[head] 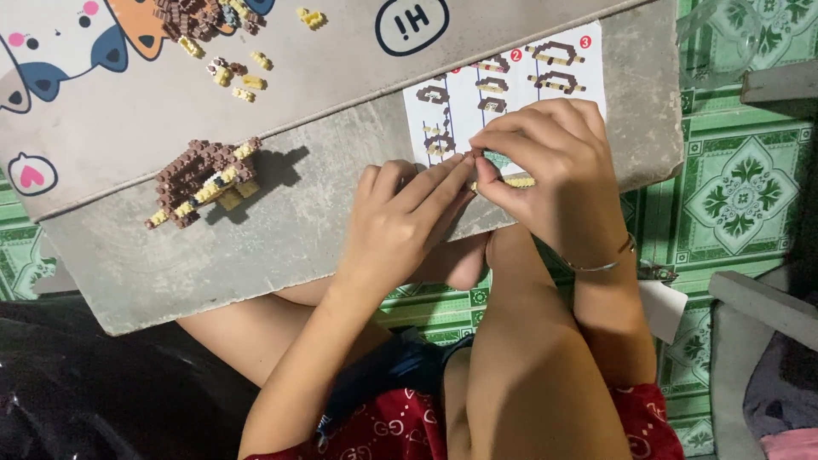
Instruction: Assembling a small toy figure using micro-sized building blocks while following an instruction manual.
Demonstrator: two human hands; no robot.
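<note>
The person is sitting with bare knees drawn up under a low grey surface (281, 247), and both hands are meeting at its near edge, at about three o'clock from the middle of the view. The left hand (405, 213) is lying with its fingers stretched toward the right hand, the fingertips closing on a small brick piece (475, 156) that is barely showing between the two hands. The right hand (554, 162) is curling over from the two o'clock side, thumb and forefinger pinching the same small brick piece; a thin bracelet (601, 262) is circling its wrist. A short yellow strip of bricks (515, 181) is peeking out from under the right hand, lying on a white instruction sheet (503, 85) with pictured building steps. At nine o'clock from the hands, well apart, a half-built brown and yellow brick model (202, 181) is standing on the surface. At eleven o'clock, loose brown and yellow bricks (226, 38) are lying scattered on a cartoon-printed mat (128, 111). Green patterned floor tiles (741, 183) are showing at the right.
</note>
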